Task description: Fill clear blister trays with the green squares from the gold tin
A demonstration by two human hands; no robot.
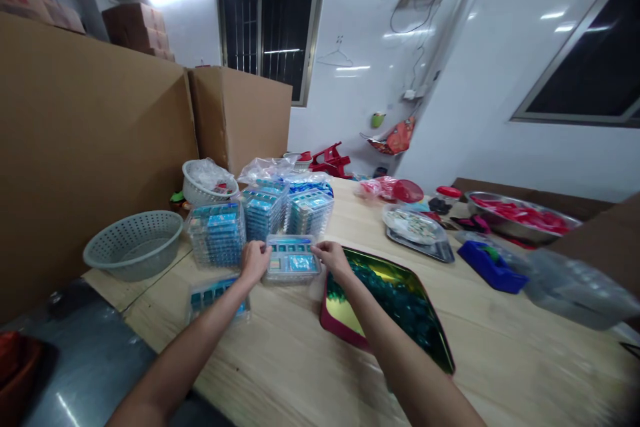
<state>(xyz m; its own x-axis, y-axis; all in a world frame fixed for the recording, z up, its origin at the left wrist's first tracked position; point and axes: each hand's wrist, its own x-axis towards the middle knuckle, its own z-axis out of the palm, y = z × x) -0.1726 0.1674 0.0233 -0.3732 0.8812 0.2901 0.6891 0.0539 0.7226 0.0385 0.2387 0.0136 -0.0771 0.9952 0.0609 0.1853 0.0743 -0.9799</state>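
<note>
A clear plastic compartment tray (293, 263) with blue pieces and a small light block sits in front of me. My left hand (255, 260) pinches its left edge, and my right hand (333, 259) pinches its right upper corner. Behind it stand tall stacks of similar trays (263, 208), (309, 210), with another stack (217, 233) to the left. One more filled tray (215, 297) lies under my left forearm, partly hidden. Beneath my right forearm is a shiny gold-lined tray (400, 293) holding dark green pieces.
A grey perforated basket (135, 243) stands at the left table edge, a white basket (207, 181) behind it. On the right are a plate of small pieces (414, 223), a blue tape dispenser (490, 267), a steel bowl of red pieces (523, 213) and a clear plastic bin (580, 287).
</note>
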